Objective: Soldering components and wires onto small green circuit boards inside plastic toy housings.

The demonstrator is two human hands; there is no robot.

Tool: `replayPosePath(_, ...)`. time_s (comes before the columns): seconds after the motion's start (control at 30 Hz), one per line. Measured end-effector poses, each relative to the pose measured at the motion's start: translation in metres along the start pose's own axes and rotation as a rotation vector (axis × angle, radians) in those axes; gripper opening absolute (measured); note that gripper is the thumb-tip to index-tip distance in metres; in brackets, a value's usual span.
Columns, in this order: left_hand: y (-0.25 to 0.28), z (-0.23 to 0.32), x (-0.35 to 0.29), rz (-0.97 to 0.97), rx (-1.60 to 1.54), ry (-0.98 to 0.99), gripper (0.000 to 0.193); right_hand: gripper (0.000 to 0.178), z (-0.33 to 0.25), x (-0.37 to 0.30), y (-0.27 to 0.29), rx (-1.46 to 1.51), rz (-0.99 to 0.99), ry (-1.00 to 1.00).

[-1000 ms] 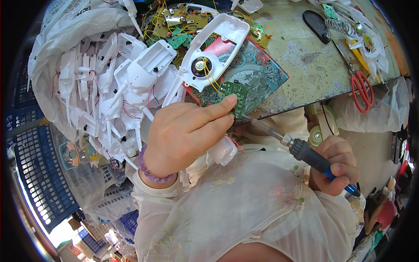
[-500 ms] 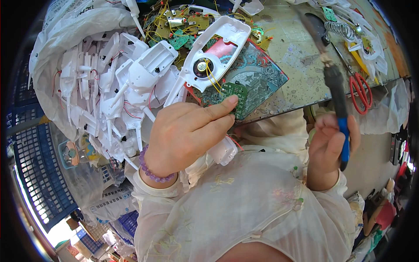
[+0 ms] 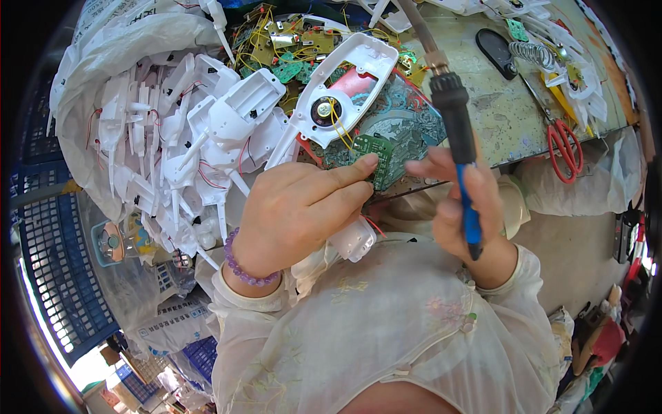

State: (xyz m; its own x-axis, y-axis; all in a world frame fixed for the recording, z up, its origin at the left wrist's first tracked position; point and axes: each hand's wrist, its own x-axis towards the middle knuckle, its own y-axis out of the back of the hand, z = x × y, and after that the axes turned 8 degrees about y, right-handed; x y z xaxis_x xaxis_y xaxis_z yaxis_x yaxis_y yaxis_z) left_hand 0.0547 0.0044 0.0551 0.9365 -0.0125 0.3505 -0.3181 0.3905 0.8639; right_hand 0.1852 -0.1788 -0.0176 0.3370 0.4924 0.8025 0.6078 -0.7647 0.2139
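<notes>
My left hand (image 3: 296, 207) pinches a small green circuit board (image 3: 374, 147) at the near edge of the worktable. Yellow wires run from the board to a round black speaker (image 3: 322, 110) set in a white plastic housing (image 3: 363, 43), which has a large oval opening and lies just beyond. Beneath the left palm, a white plastic part (image 3: 355, 239) with a red wire shows in part. My right hand (image 3: 476, 210) is wrapped round the blue and black handle of a soldering iron (image 3: 452, 103). Its metal shaft points up and away; the tip is out of view.
White plastic housings (image 3: 234, 117) with red wires are heaped in a plastic bag on the left. Behind lies a tangle of circuit boards and yellow wires (image 3: 283, 52). A patterned mat (image 3: 407, 124) lies under the work. Red-handled scissors (image 3: 565, 148) and a metal spring (image 3: 532, 54) are at right.
My right hand has swung left with the soldering iron, nearer to the circuit board. The left hand stays in place on the board.
</notes>
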Motion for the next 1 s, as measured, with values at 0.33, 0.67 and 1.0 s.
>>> replayPosePath(0.33, -0.006, -0.002, -0.006, 0.071, -0.058, 0.023, 0.027, 0.047, 0.007, 0.019, -0.014, -0.236, -0.101, 0.154)
replayPosePath(0.67, -0.019, 0.027, -0.036, 0.297, 0.187, -0.048, 0.028, 0.051, 0.012, 0.018, -0.015, -0.267, -0.089, 0.189)
replayPosePath(1.0, -0.029, 0.042, -0.032, 0.132, 0.267, 0.105, 0.022, 0.04, 0.007, 0.018, -0.006, -0.301, -0.259, 0.125)
